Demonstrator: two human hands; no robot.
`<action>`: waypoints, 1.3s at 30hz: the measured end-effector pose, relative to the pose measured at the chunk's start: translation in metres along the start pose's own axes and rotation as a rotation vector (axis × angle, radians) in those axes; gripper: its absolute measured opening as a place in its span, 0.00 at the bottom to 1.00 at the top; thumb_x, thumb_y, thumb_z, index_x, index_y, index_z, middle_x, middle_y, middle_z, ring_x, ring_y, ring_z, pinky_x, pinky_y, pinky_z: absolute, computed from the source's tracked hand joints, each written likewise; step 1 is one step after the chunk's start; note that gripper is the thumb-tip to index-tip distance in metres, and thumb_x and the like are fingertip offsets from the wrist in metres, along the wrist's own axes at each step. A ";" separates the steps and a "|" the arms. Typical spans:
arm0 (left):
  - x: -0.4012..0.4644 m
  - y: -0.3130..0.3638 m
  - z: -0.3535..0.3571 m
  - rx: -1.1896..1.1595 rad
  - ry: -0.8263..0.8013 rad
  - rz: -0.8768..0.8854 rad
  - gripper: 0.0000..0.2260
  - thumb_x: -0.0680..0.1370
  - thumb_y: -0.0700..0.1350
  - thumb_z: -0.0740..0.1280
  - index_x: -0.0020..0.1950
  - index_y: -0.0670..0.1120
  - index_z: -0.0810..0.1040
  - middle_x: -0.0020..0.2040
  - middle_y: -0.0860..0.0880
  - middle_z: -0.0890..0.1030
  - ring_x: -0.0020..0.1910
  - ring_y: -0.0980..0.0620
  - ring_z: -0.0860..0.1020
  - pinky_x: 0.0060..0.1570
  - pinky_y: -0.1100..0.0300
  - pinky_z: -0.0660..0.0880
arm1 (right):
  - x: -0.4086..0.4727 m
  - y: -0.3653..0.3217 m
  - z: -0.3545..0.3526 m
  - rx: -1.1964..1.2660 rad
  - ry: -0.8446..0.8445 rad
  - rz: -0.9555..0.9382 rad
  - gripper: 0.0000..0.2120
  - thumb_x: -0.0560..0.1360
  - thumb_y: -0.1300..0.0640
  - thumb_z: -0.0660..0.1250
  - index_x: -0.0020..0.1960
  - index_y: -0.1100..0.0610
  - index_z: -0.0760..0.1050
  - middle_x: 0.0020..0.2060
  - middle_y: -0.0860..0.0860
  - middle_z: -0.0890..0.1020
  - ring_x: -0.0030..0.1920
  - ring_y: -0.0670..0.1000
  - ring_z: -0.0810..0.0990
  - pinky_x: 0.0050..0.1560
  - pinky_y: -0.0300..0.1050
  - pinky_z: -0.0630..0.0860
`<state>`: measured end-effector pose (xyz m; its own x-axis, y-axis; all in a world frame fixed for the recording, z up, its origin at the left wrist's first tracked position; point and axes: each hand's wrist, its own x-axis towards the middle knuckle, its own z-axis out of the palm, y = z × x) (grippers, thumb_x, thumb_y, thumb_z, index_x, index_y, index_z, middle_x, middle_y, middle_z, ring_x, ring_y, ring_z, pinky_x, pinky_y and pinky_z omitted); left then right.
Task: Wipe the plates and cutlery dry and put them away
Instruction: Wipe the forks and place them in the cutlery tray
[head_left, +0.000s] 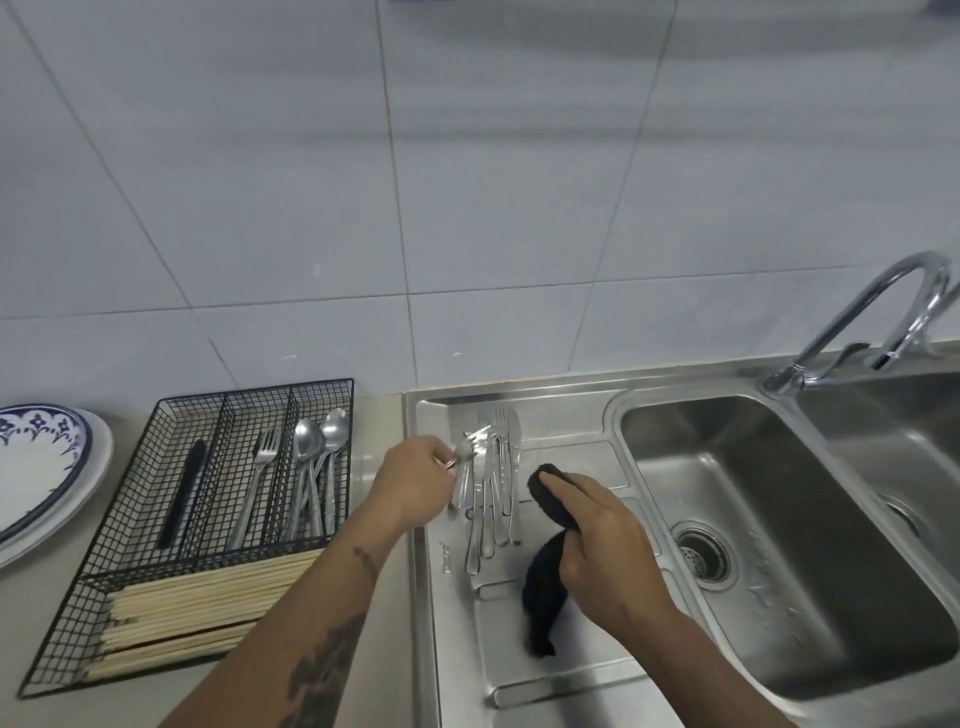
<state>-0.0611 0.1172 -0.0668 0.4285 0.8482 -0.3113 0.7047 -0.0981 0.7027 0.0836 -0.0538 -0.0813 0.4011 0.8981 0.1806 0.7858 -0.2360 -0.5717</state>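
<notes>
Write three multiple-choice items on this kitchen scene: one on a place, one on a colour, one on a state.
1. Where do the chopsticks lie?
A. in the wire tray's near compartment
B. in the sink basin
C. on the plate

2. What colour is the cloth?
A. white
B. black
C. yellow

3. What does the left hand hold?
A. nothing
B. a plate
C. a fork

Answers: 1 A, they fill the tray's near section; 2 B, the right hand grips a black cloth; 3 C, the fingers pinch a fork over the drainboard.

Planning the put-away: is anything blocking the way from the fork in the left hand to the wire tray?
Nothing visible does. The left hand holds the fork beside the wire tray, with only bare counter between.
</notes>
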 end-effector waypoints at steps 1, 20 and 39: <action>-0.013 -0.001 -0.003 -0.019 -0.060 0.020 0.14 0.78 0.33 0.60 0.52 0.50 0.80 0.52 0.49 0.80 0.37 0.52 0.77 0.32 0.61 0.74 | -0.002 -0.004 -0.003 -0.009 0.034 -0.029 0.31 0.70 0.71 0.61 0.70 0.53 0.73 0.65 0.45 0.76 0.63 0.49 0.75 0.64 0.38 0.69; -0.128 0.043 0.007 0.110 0.026 0.407 0.08 0.75 0.39 0.69 0.45 0.52 0.83 0.39 0.56 0.82 0.39 0.57 0.81 0.45 0.56 0.81 | -0.069 -0.013 -0.042 -0.289 0.171 -0.137 0.34 0.60 0.71 0.71 0.65 0.54 0.77 0.59 0.49 0.80 0.58 0.55 0.78 0.58 0.54 0.78; -0.155 0.037 0.003 -0.040 -0.083 0.212 0.07 0.78 0.41 0.69 0.44 0.47 0.85 0.46 0.52 0.84 0.45 0.57 0.80 0.43 0.64 0.73 | -0.092 -0.037 -0.035 -0.331 0.199 -0.320 0.33 0.62 0.70 0.63 0.66 0.55 0.76 0.63 0.51 0.78 0.66 0.56 0.74 0.69 0.61 0.68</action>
<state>-0.0995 -0.0196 0.0056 0.6110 0.7648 -0.2044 0.5716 -0.2476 0.7823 0.0338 -0.1411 -0.0483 0.1727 0.8639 0.4731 0.9783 -0.0947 -0.1841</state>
